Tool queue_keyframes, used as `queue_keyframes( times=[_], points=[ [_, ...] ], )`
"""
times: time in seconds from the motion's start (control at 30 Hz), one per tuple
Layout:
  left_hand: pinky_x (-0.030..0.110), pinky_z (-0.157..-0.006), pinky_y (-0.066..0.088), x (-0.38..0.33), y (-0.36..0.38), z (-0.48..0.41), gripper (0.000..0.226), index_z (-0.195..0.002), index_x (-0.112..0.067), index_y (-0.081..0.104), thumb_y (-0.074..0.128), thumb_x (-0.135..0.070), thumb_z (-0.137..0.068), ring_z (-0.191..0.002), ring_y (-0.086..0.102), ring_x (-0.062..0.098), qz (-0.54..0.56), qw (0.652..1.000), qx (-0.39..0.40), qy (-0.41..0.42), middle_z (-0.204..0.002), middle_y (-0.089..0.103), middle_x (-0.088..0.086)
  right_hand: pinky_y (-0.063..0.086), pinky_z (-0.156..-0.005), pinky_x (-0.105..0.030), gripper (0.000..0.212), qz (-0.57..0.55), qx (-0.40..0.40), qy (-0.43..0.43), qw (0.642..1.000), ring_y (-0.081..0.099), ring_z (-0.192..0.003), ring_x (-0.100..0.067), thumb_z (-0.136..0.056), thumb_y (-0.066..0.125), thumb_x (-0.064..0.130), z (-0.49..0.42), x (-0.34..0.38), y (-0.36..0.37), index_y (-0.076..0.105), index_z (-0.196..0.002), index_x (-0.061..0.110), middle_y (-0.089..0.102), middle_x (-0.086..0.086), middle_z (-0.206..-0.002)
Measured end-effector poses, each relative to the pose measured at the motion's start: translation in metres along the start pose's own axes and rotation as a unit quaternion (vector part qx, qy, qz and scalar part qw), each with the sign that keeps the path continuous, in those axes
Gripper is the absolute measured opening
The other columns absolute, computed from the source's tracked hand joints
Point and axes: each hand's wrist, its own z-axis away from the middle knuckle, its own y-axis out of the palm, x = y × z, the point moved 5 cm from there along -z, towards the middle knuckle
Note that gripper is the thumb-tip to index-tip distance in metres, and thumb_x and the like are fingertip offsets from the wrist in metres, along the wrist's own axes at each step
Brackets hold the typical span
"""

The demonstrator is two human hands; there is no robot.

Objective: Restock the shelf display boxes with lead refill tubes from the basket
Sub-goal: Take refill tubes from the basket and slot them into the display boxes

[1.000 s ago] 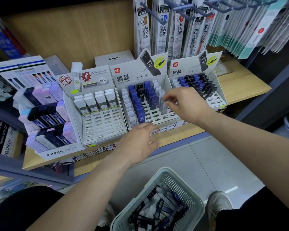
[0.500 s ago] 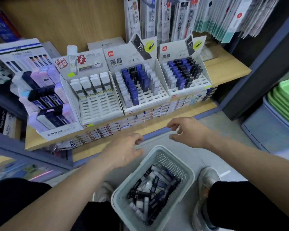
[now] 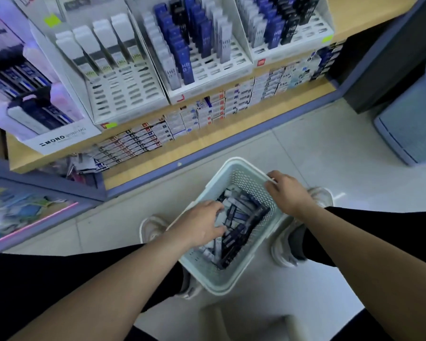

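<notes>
A head-worn view looked down past a wooden shelf point(image 3: 182, 150) to a tiled floor point(image 3: 305, 143). On the shelf stood 3 white display boxes point(image 3: 217, 67) with slotted trays. The left box held 1 row of pale tubes and many bare slots. The middle and right boxes held blue, black and white tubes at the back, with their front slots unfilled.

Below, a pale perforated basket point(image 3: 234, 161) sat on the floor between the person's shoes. The right hand point(image 3: 288, 193) gripped the basket's far rim, fingers curled over the edge, and looked to be steadying it. The left hand point(image 3: 202, 223) reached into the basket, fingers bent down among the contents. It was too blurred to tell whether they had pinched anything.

The lead refill tubes point(image 3: 239, 222) lay in a loose, crisscrossed heap at the basket's bottom, dark and white mixed. They looked like small, flat, rigid plastic cases: probably very light, smooth enough to slip, and holding brittle leads. The best hold was likely a pinch across the 2 broad faces near the middle of a top tube, lifting it straight out without snagging others.
</notes>
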Motion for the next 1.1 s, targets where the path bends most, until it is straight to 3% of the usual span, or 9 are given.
queue_keyframes(
  times=[0.13,0.33,0.47,0.63,0.8,0.93,1.1],
  points=[
    [0.033,-0.108,0.041,-0.008,0.017,-0.046,0.069,-0.148,-0.023,0.04,0.068,-0.043,-0.089,-0.13,0.049,0.022,-0.01,1.0,-0.01,0.01,-0.148,0.048,0.002,0.051,-0.073,-0.041,0.023,-0.026,-0.035,-0.015,0.999,0.062,-0.088,-0.032,-0.103,0.048,0.036,-0.009,-0.004,-0.001,0.059,-0.117,0.021,0.068,-0.007,-0.097],
    [0.031,-0.116,0.031,-0.009,0.038,-0.127,0.081,-0.151,-0.017,0.037,0.077,-0.035,-0.083,-0.139,0.039,0.023,0.01,0.999,-0.04,0.033,-0.154,0.041,0.006,0.05,-0.066,-0.034,0.018,-0.075,-0.061,-0.01,0.995,0.063,-0.077,-0.021,-0.098,0.058,0.038,-0.045,-0.007,-0.011,0.069,-0.101,0.024,0.069,0.002,-0.083],
    [0.034,-0.119,0.028,0.0,0.051,-0.158,0.09,-0.153,-0.015,0.034,0.079,-0.035,-0.079,-0.142,0.035,0.025,-0.003,0.997,-0.069,0.041,-0.157,0.036,0.007,0.047,-0.059,-0.029,0.022,-0.085,-0.069,-0.003,0.994,0.062,-0.069,-0.015,-0.095,0.061,0.043,-0.063,-0.012,-0.017,0.069,-0.094,0.023,0.067,0.004,-0.075],
    [0.039,-0.119,0.025,0.008,0.065,-0.175,0.102,-0.159,-0.022,0.014,0.075,-0.049,-0.081,-0.144,0.024,0.026,-0.063,0.996,-0.045,0.033,-0.161,0.019,0.004,0.045,-0.059,-0.034,0.037,-0.076,-0.07,-0.009,0.995,0.059,-0.065,-0.017,-0.095,0.055,0.055,-0.076,-0.019,-0.014,0.062,-0.081,0.022,0.062,0.003,-0.068],
    [0.042,-0.114,0.032,0.007,0.07,-0.176,0.091,-0.155,-0.02,0.023,0.071,-0.05,-0.084,-0.134,0.024,0.029,-0.094,0.994,-0.058,0.019,-0.148,0.026,0.01,0.039,-0.052,-0.031,0.039,-0.067,-0.061,-0.008,0.996,0.055,-0.06,-0.015,-0.095,0.054,0.058,-0.08,-0.018,-0.012,0.055,-0.074,0.025,0.056,0.004,-0.063],
    [0.039,-0.114,0.028,0.007,0.069,-0.177,0.081,-0.153,-0.019,0.031,0.07,-0.046,-0.087,-0.138,0.032,0.027,-0.082,0.993,-0.076,0.035,-0.153,0.029,0.007,0.038,-0.053,-0.031,0.04,-0.069,-0.056,-0.007,0.996,0.055,-0.061,-0.016,-0.095,0.053,0.059,-0.083,-0.021,-0.01,0.055,-0.074,0.024,0.057,0.005,-0.064],
    [0.041,-0.108,0.03,0.002,0.071,-0.183,0.077,-0.148,-0.021,0.037,0.068,-0.053,-0.085,-0.135,0.037,0.028,-0.067,0.996,-0.058,0.016,-0.145,0.044,0.008,0.037,-0.052,-0.031,0.04,-0.079,-0.063,-0.008,0.995,0.053,-0.06,-0.014,-0.095,0.054,0.06,-0.084,-0.022,-0.009,0.055,-0.074,0.025,0.056,0.005,-0.063]
  ],
)
